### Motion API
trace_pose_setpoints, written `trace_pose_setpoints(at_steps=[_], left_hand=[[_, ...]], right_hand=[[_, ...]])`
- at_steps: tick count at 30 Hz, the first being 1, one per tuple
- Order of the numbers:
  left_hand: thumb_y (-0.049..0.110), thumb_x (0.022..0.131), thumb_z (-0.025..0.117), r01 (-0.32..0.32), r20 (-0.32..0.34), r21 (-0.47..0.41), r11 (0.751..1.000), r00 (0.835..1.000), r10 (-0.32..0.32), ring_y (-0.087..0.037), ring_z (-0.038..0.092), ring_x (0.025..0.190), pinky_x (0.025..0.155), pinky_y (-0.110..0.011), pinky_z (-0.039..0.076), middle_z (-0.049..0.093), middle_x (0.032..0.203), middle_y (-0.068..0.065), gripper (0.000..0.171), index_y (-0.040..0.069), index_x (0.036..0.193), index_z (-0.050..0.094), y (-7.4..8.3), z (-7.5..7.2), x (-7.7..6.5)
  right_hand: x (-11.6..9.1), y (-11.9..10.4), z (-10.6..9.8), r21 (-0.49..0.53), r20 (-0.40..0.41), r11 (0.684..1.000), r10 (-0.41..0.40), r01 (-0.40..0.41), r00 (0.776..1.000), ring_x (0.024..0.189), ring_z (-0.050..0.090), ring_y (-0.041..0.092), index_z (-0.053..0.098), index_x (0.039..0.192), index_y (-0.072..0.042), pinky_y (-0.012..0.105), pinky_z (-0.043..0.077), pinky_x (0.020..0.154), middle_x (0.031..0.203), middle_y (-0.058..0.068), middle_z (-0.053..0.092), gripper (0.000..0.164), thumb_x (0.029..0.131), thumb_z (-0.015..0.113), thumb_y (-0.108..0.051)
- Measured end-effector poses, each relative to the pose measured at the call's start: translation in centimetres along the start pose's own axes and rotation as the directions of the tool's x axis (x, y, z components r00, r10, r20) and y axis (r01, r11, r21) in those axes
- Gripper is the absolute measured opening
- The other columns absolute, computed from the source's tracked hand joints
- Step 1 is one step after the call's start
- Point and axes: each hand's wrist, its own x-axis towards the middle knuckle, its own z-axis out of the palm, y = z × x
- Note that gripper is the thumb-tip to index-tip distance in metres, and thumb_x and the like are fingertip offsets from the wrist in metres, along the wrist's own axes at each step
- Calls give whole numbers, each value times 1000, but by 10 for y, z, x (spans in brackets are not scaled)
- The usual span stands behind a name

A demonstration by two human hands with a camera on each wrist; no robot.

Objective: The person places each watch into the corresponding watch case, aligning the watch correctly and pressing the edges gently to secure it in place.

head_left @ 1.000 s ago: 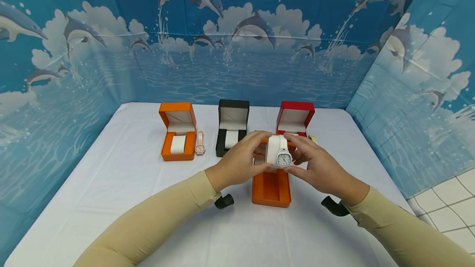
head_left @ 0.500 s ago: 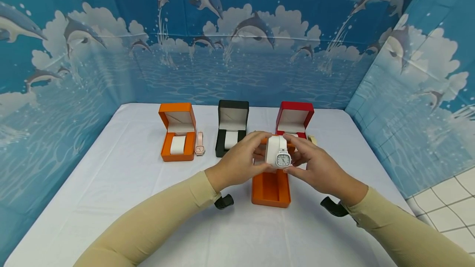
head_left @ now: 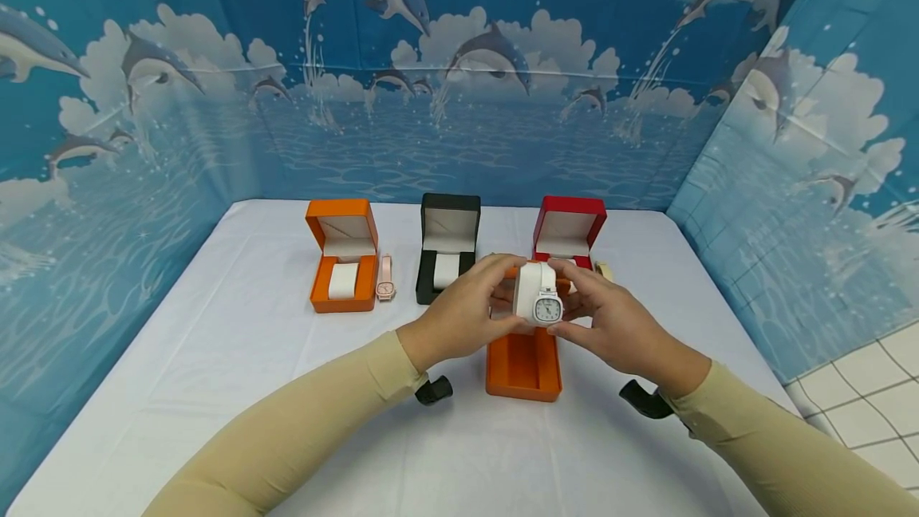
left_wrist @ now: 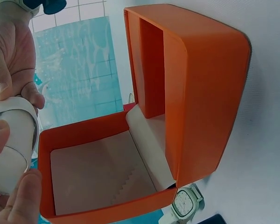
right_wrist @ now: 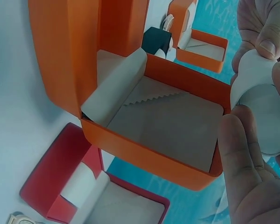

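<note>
A white watch (head_left: 549, 308) with a rounded square face sits strapped round a white watch cushion (head_left: 527, 292), held up over the open orange watch box (head_left: 523, 388). My left hand (head_left: 461, 313) grips the cushion's left end between thumb and fingers. From the right, my right hand (head_left: 610, 324) pinches the end beside the watch, its thumb low near the face. The left wrist view shows the strap looped round the cushion (left_wrist: 11, 161); the right wrist view shows the cushion's bare end (right_wrist: 268, 114). Below the hands, the box's base compartment (head_left: 524, 357) holds nothing.
Along the back of the white table stand another orange box (head_left: 343, 305), a black box (head_left: 427, 278) and a red box (head_left: 572, 206), all open with cushions inside. A pink watch (head_left: 386, 282) lies beside the left box. A light watch (head_left: 605, 270) lies by the red one.
</note>
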Motion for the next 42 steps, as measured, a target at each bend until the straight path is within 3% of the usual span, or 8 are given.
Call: trace_pose_setpoints(at_steps=[4, 14, 27, 30, 34, 38, 42], left_hand=[[15, 95, 80, -2, 3, -24, 1000, 1000, 2, -11, 69, 111, 94, -17, 57, 48, 152, -5, 74, 11, 157, 41, 0, 0, 0], [14, 92, 83, -13, 15, -64, 998, 1000, 14, -15, 69, 115, 100, -36, 60, 51, 147, -6, 77, 12, 157, 42, 2, 3, 0], [15, 94, 81, -24, 21, -62, 998, 999, 25, -13, 69, 114, 97, -32, 61, 50, 150, -5, 76, 12, 157, 41, 0, 2, -1], [15, 94, 81, -29, 22, -59, 998, 999, 30, -12, 69, 114, 96, -29, 61, 48, 151, -5, 75, 12, 157, 40, 0, 1, -1], [15, 94, 81, -33, 27, -55, 998, 999, 34, -11, 69, 115, 95, -19, 58, 48, 151, -6, 76, 10, 158, 40, 1, 0, -1], [15, 95, 80, -31, 33, -50, 998, 999, 33, -10, 69, 116, 95, -18, 58, 47, 152, -5, 75, 11, 158, 39, 1, -1, -1], [15, 95, 80, -26, 37, -50, 998, 999, 27, -11, 68, 117, 95, -23, 60, 47, 152, -5, 75, 11, 158, 39, 1, -1, -2]], right_hand=[[0, 1, 1, 1, -9, 1000, 1, -1, 1000, 108, 74, 25, 35, 164, -16, 42, 64, 90, 139, 13, 62, 90, 89, 84, -6], [1, 2, 5, 46, -5, 998, -39, 39, 999, 114, 73, 28, 35, 163, -16, 39, 64, 91, 148, 11, 57, 91, 88, 85, -7], [2, 2, 8, 42, -22, 995, -94, 95, 995, 111, 70, 23, 37, 162, -15, 39, 63, 93, 145, 9, 58, 86, 90, 84, -11], [1, 3, 9, 7, -44, 992, -126, 127, 991, 110, 72, 22, 38, 163, -13, 40, 63, 92, 156, 11, 50, 87, 90, 85, -11], [-1, 6, 11, -81, -100, 978, -201, 193, 975, 122, 67, 27, 49, 158, -12, 40, 63, 91, 167, 11, 36, 82, 86, 87, -7], [-3, 9, 12, -139, -123, 963, -248, 231, 961, 130, 62, 32, 58, 152, -13, 41, 63, 91, 165, 12, 41, 74, 85, 88, -6], [-3, 10, 11, -145, -111, 962, -247, 230, 963, 125, 67, 31, 57, 153, -12, 42, 63, 90, 162, 13, 44, 75, 85, 88, -8]])
